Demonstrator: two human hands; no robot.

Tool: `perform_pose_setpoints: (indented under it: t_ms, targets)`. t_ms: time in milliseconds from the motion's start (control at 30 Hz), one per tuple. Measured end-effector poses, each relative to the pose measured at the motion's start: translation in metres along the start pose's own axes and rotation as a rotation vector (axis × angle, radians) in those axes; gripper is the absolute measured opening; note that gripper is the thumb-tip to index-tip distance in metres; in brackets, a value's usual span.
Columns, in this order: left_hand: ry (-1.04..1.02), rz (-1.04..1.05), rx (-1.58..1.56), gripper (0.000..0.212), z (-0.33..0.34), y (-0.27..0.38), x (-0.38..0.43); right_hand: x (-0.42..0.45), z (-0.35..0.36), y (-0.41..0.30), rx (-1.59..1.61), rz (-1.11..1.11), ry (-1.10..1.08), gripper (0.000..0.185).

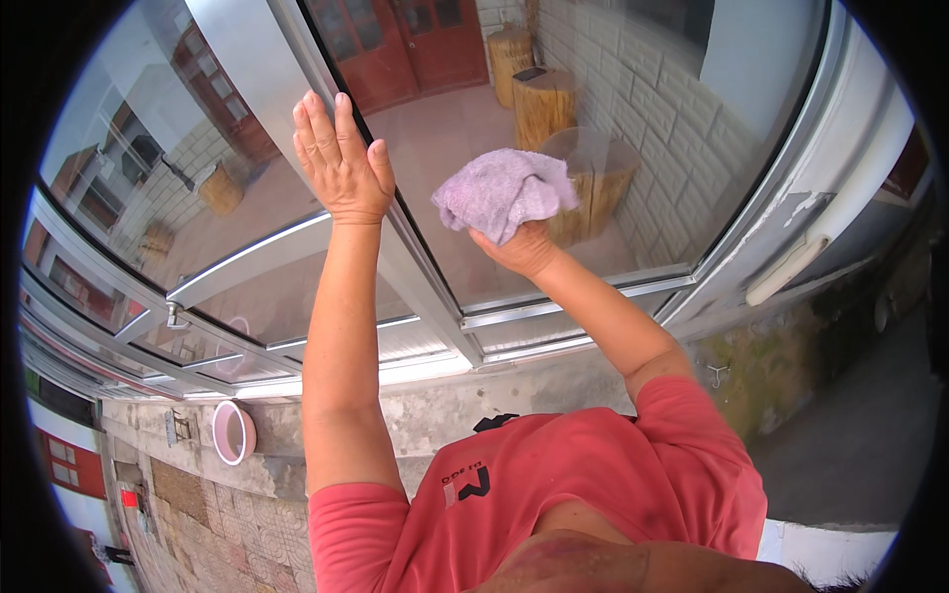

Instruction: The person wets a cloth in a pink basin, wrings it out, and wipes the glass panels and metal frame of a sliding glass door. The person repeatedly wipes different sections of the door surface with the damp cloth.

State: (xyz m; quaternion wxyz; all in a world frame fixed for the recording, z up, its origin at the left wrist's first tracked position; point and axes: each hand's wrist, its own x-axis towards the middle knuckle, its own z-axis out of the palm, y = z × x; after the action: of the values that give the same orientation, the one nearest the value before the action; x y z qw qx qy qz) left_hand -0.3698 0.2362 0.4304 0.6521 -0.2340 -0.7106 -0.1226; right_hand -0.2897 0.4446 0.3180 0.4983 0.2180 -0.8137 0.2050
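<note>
My right hand (525, 248) grips a bunched lilac towelling cloth (500, 189), held against or just before a large glass pane (667, 200). The cloth covers most of my right fingers. My left hand (342, 164) is raised with its palm towards the aluminium door frame (259, 44), thumb apart and holding nothing. It appears to rest flat on the metal upright, just left of the pane's dark seal. Below my right forearm runs the pane's lower aluminium rail (563, 302).
Behind the glass stand several wooden stumps (545, 107) and a red double door (415, 44). A door handle (176, 315) juts out at left. On the concrete ledge stands a pink basin (234, 433). A white pipe (789, 270) runs along the wall at right.
</note>
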Motion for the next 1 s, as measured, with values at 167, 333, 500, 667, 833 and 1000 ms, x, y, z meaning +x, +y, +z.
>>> perform_pose_setpoints:
  t_ms: [167,333,500,667,833,1000]
  targets:
    - [0.027,0.01,-0.053,0.063,0.0,0.001,0.001,0.063,0.004,0.004,-0.11,-0.062,-0.172,0.048]
    - [0.034,0.031,-0.09,0.068,-0.003,0.001,0.002,0.175,-0.011,-0.003,-0.265,-0.282,0.192,0.055]
    - [0.023,0.021,-0.056,0.065,-0.006,-0.005,-0.001,0.299,-0.039,-0.028,-0.311,-0.362,0.228,0.028]
    - [0.029,0.029,-0.052,0.066,0.0,0.005,0.0,0.423,-0.093,-0.027,-0.338,-0.302,0.244,0.062]
    - [0.032,0.029,-0.081,0.068,-0.007,-0.001,0.002,0.452,-0.09,-0.036,-0.552,-0.36,0.612,0.063]
    - [0.028,0.037,-0.139,0.075,0.0,-0.003,-0.003,0.349,-0.051,-0.02,-0.462,-0.513,0.371,0.025]
